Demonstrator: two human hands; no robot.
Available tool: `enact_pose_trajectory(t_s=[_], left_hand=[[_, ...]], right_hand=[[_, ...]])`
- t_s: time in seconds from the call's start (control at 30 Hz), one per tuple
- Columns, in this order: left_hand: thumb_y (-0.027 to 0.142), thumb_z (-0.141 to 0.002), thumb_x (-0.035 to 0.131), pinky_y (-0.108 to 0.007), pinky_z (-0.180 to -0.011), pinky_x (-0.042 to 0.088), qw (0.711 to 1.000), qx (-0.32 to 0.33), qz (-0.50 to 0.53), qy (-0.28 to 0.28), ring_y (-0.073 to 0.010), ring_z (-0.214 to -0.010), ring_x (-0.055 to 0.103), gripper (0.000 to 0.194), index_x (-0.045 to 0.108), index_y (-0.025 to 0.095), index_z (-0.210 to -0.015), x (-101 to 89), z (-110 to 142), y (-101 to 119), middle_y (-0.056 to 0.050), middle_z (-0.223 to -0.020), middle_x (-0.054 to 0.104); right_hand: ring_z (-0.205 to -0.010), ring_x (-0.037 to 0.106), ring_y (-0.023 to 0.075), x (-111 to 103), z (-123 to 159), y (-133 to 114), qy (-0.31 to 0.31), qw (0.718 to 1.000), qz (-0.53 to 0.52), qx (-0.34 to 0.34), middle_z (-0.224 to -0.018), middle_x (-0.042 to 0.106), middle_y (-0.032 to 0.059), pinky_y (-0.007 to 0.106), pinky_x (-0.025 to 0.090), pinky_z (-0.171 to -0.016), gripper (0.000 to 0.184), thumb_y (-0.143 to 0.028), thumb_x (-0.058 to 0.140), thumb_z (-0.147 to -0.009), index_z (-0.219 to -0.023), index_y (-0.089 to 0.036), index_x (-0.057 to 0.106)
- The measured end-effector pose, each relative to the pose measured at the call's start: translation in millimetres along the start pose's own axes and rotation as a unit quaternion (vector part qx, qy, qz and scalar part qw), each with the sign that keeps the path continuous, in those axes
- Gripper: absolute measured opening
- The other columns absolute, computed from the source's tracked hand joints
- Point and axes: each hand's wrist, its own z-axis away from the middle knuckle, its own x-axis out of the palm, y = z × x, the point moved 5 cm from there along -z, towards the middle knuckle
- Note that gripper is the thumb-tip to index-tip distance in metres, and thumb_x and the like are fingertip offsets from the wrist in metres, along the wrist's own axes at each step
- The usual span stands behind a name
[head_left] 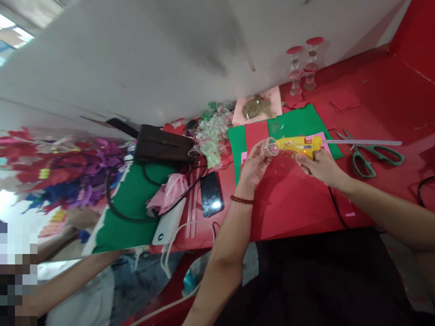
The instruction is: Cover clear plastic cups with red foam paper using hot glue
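In my right hand [317, 165] is a yellow hot glue gun [299, 144], its nozzle pointing left and a long glue stick [363, 142] jutting from its back. An orange light glows on its body. My left hand [256, 163] pinches a small clear plastic cup [272, 146] by its side, its round rim facing the nozzle. The nozzle tip is at the cup's opening; whether it touches cannot be made out. Red paper [288, 199] and green sheets [295, 120] lie under both hands.
Scissors [365, 156] lie open at right. Two stacks of clear cups with red tops [311, 63] stand by the wall. Brown grains lie on pink paper [275, 97]. Loose clear cups [214, 136], a phone [211, 194] and a dark bag [163, 144] are left. Another person's hand [81, 218] is far left.
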Motion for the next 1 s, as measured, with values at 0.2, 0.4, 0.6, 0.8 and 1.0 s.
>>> enact_pose_trajectory(t_s=[0.2, 0.4, 0.6, 0.8, 1.0], left_hand=[[0.008, -0.095, 0.073, -0.024, -0.078, 0.053, 1.0, -0.005, -0.012, -0.002, -0.0128, -0.091, 0.072, 0.026, 0.081, 0.028, -0.109, 2.9, 2.6, -0.2, -0.002, -0.12, 0.081], [0.004, -0.091, 0.072, -0.021, -0.077, 0.056, 1.0, -0.006, 0.024, 0.001, -0.0106, -0.086, 0.073, 0.027, 0.08, 0.025, -0.106, 3.6, 1.6, 1.2, -0.001, -0.116, 0.082], [0.002, -0.092, 0.068, -0.02, -0.079, 0.057, 0.999, -0.014, 0.036, 0.024, -0.0081, -0.077, 0.069, 0.028, 0.079, 0.024, -0.106, 2.2, 0.5, 1.6, 0.0, -0.109, 0.081], [0.008, -0.088, 0.08, -0.022, -0.083, 0.055, 0.999, -0.014, 0.044, 0.021, -0.0087, -0.08, 0.072, 0.029, 0.079, 0.025, -0.111, -1.2, -2.2, -1.2, 0.001, -0.106, 0.081], [0.01, -0.091, 0.079, -0.021, -0.079, 0.055, 0.997, -0.016, 0.062, 0.03, -0.0088, -0.082, 0.074, 0.028, 0.078, 0.026, -0.114, 3.4, -1.1, 0.7, 0.002, -0.103, 0.082]], right_hand=[[-0.046, 0.042, 0.01, 0.0, 0.0, -1.5, 0.005, 1.0, 0.008, 0.0, -0.049, 0.049, -0.0027, 0.03, 0.034, -0.048, 0.065, -0.082, 0.061, -0.092, -0.063, -0.025, 0.049], [-0.046, 0.044, 0.0104, 0.1, 0.6, -3.9, 0.003, 1.0, 0.031, -0.002, -0.048, 0.049, -0.0024, 0.031, 0.036, -0.049, 0.069, -0.087, 0.059, -0.09, -0.061, -0.025, 0.05], [-0.046, 0.045, 0.0107, -0.5, 1.7, -5.9, -0.009, 0.999, 0.053, -0.007, -0.047, 0.049, -0.0023, 0.032, 0.04, -0.051, 0.068, -0.084, 0.059, -0.094, -0.06, -0.025, 0.049], [-0.047, 0.047, 0.0112, -1.1, 0.7, -4.4, -0.015, 0.997, 0.073, -0.008, -0.048, 0.05, -0.0019, 0.031, 0.04, -0.052, 0.068, -0.083, 0.059, -0.093, -0.059, -0.025, 0.051], [-0.046, 0.047, 0.0114, -0.5, 0.1, -1.5, -0.018, 0.998, 0.067, 0.009, -0.048, 0.05, -0.0023, 0.032, 0.041, -0.052, 0.062, -0.076, 0.062, -0.095, -0.062, -0.025, 0.052]])
